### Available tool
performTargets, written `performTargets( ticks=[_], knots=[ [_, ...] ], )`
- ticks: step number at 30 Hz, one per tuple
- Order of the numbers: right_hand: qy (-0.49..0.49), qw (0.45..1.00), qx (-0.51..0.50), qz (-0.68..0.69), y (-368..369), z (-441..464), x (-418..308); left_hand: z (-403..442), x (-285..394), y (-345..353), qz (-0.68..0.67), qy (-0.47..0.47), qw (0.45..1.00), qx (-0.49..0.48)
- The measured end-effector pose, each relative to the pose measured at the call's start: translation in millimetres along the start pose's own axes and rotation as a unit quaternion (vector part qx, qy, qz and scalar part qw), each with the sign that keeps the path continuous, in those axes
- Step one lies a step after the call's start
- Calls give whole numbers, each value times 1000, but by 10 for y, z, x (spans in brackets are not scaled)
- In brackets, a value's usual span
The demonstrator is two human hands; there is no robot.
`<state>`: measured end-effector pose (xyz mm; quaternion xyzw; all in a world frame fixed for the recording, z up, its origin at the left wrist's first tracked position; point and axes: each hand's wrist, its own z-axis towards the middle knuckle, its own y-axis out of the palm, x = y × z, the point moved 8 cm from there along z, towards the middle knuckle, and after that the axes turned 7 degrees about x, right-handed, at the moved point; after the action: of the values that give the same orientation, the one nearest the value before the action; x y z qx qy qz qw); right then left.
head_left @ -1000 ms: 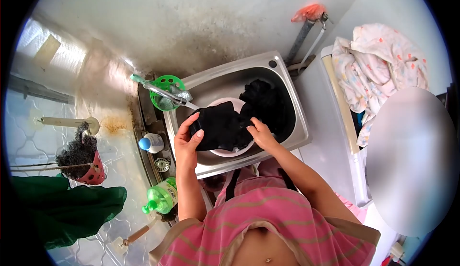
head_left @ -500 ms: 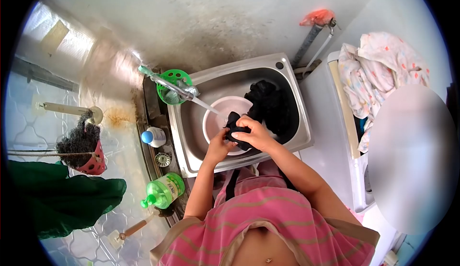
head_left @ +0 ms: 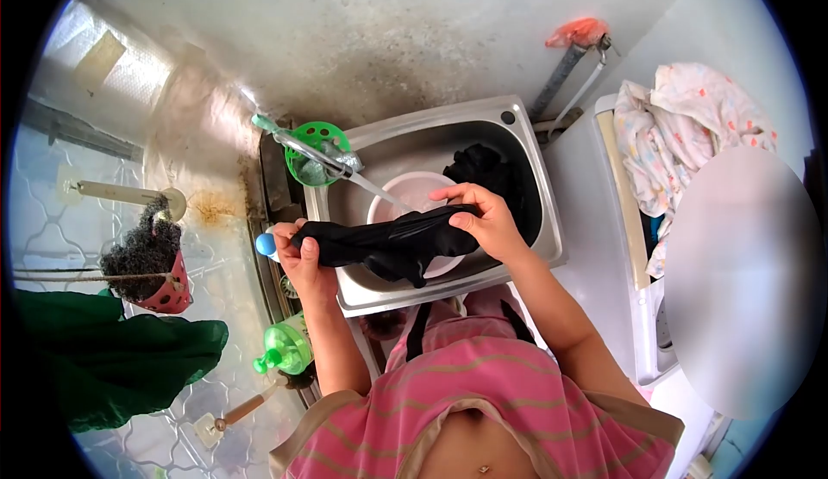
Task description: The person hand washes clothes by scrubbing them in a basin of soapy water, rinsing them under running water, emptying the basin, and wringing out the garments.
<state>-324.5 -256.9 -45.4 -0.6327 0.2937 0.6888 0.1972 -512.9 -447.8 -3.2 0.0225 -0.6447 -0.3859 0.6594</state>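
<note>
Stretched sideways between my hands is a black cloth garment (head_left: 388, 242), its exact kind unclear. My left hand (head_left: 304, 259) grips its left end, out past the sink's left rim. Its right end is pinched in my right hand (head_left: 486, 220), over the sink. Below the cloth stands a pale pink basin (head_left: 405, 187), partly covered by it. A stream of water runs from the faucet (head_left: 310, 151) toward the basin. More black cloth (head_left: 483, 169) lies at the right side of the metal sink (head_left: 431, 127).
Left of the sink are a green perforated basket (head_left: 297, 151), a blue-capped bottle (head_left: 266, 244) and a green pump bottle (head_left: 289, 347). Dark green cloth (head_left: 129, 358) hangs at far left. On the right, patterned white cloth (head_left: 690, 117) lies on a white appliance (head_left: 578, 194).
The black garment was bunched over the basin; now it is lifted and spread out. My left hand has moved left and my right hand slightly right.
</note>
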Motion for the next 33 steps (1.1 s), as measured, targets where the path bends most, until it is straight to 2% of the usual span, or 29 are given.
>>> performTargets(
  ticks=[2,3,4,6,7,9,12,14,16,18,20,21,22,23,24,27,28,30,31,32,33],
  knots=[
    [-6,997,-10,78,125,-7,-119,45,-79,-83,69,-10,997,30],
    [-50,998,20,17,93,34,-42,54,-173,-134,138,-28,989,37],
    [-40,994,46,-89,18,92,166,52,-299,-208,206,-46,976,45],
    [-14,943,97,-319,-194,129,526,7,-620,-448,241,-95,963,67],
    [-15,942,97,-320,-271,127,674,-10,-713,-485,334,-95,937,40],
    [104,923,56,-365,-395,23,1142,-121,-942,-635,506,-88,858,-9],
    [54,893,42,-444,-389,-126,1274,-369,-1112,-470,689,-40,716,-101],
    [73,857,10,-510,-362,-285,1539,-559,-1442,-425,672,-75,713,-188],
    [137,814,-24,-565,-349,-468,1817,-780,-1778,-380,622,-184,719,-248],
    [109,796,-49,-593,-390,-562,2076,-935,-2085,-332,601,-183,723,-288],
    [156,791,-71,-588,-463,-582,2373,-1045,-2272,-285,606,-171,708,-319],
    [60,849,-33,-524,-424,-553,2289,-1073,-2332,-309,608,-172,709,-315],
    [58,848,-38,-525,-376,-487,2207,-1099,-2406,-337,632,-162,688,-318],
    [26,894,-58,-443,-213,-378,1942,-1130,-2484,-376,654,-154,667,-322],
    [-5,931,-77,-357,-54,-281,1611,-1146,-2560,-438,652,-156,669,-321],
    [14,970,-103,-220,227,-88,724,-1012,-2635,-685,640,-136,709,-262],
    [-2,980,-104,-168,271,-42,452,-968,-2664,-757,620,-82,732,-270],
    [-16,987,-117,-109,295,21,-9,-782,-2404,-762,430,-208,865,-154],
    [-26,991,-109,-68,272,27,-180,-756,-2283,-796,304,-300,899,-93],
    [-36,994,-102,-26,240,29,-322,-756,-2140,-803,171,-385,907,-29],
    [-80,993,-91,7,195,32,-490,-630,-1812,-658,80,-324,942,-28]
  ],
)
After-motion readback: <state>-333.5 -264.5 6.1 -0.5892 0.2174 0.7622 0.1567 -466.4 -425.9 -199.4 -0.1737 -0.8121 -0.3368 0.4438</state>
